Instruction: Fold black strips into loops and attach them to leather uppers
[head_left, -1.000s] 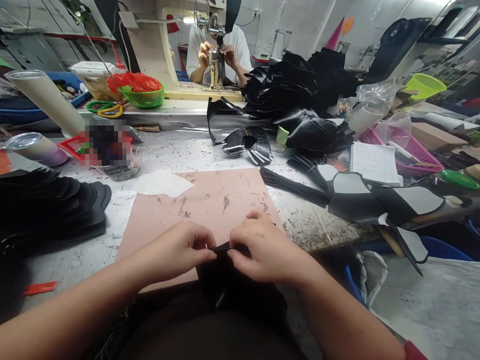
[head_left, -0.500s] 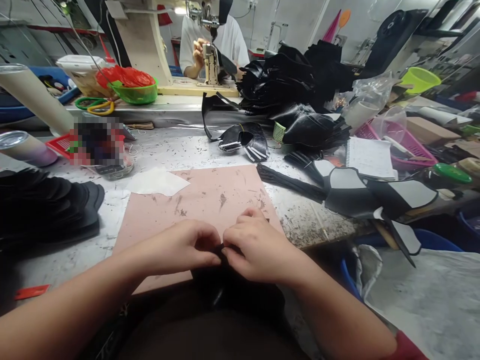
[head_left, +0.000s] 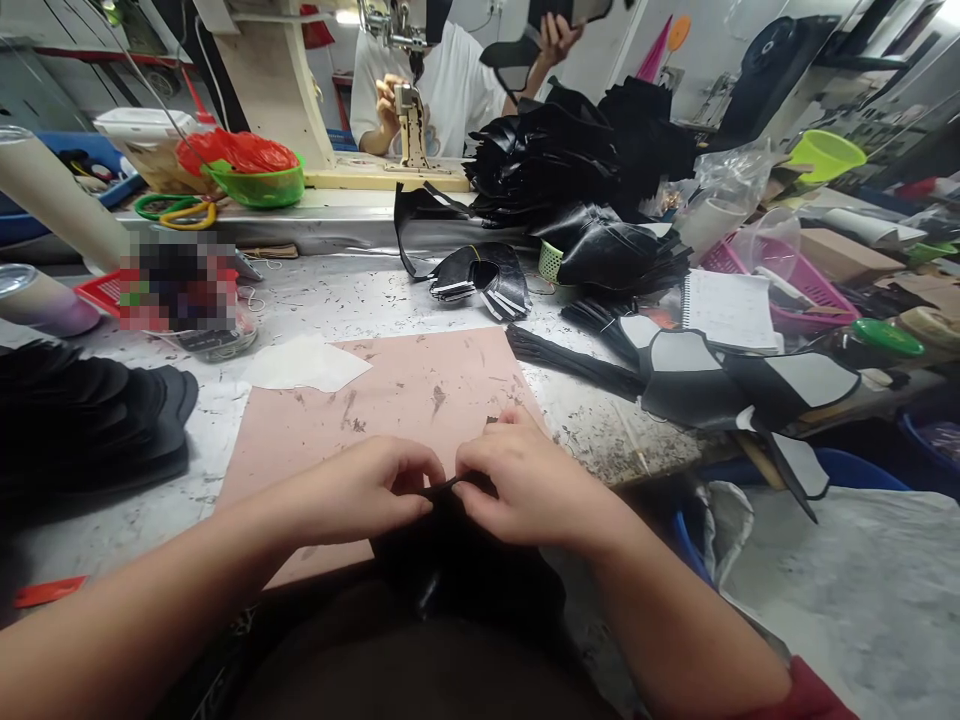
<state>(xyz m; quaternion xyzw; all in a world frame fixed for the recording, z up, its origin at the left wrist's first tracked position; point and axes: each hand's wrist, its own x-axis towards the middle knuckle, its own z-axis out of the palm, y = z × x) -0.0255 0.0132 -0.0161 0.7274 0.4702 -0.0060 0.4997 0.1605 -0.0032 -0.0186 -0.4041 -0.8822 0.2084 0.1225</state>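
Note:
My left hand [head_left: 386, 485] and my right hand [head_left: 517, 480] pinch the upper edge of a black leather-like piece [head_left: 457, 560] between thumbs and fingers. The two hands are close together, with a short stretch of the edge showing between them. The piece hangs down towards my lap, and its lower part merges with dark clothing. Beneath and beyond my hands lies a pinkish board [head_left: 405, 400] with dark smudges. A white sheet [head_left: 304, 365] overlaps its far left corner.
Stacked black pieces [head_left: 97, 420] lie at the left. Black leather piles [head_left: 555, 150] stand at the back near a sewing machine [head_left: 411, 125], where a co-worker [head_left: 465, 80] sits. Grey-and-black pieces [head_left: 682, 385] overhang the table's right edge, above a blue tub [head_left: 855, 470].
My hands have moved slightly apart, baring more of the black edge between them. The co-worker has raised a hand holding a dark piece. The view has shifted a little.

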